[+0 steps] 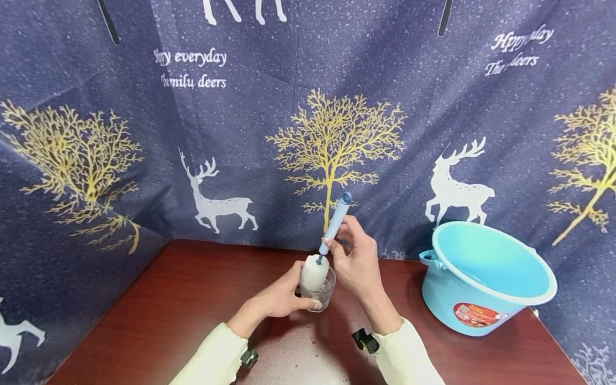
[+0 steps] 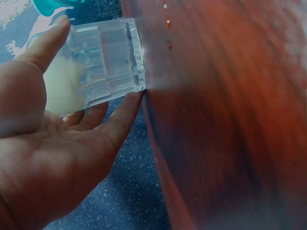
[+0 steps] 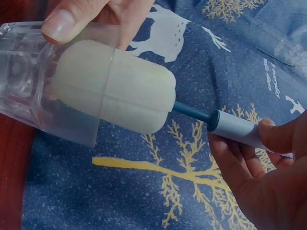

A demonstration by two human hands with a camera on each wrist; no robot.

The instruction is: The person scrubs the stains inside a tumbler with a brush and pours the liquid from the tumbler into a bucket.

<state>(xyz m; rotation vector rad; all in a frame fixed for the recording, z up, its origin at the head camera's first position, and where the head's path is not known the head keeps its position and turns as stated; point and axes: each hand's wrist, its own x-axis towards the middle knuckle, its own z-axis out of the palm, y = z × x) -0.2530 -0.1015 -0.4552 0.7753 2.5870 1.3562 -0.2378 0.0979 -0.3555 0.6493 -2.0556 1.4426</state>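
Clear cup (image 1: 328, 291): mouth upward; left hand (image 1: 283, 295), fingers curled round wall, likely steadying it. Sponge brush (image 1: 332, 231): white head (image 1: 315, 275) partly inside cup, handle (image 3: 240, 129) above cup, pinched in fingers of right hand (image 1: 357, 260), presumably for steering. Long axis steep, leaning right above cup; head end points down.

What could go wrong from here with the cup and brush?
The clear cup, held by the left grip, could twist or slip if the sponge head turns hard. That head is only partly inside, so it might spring out or tip the cup if the right grip tilts the handle.
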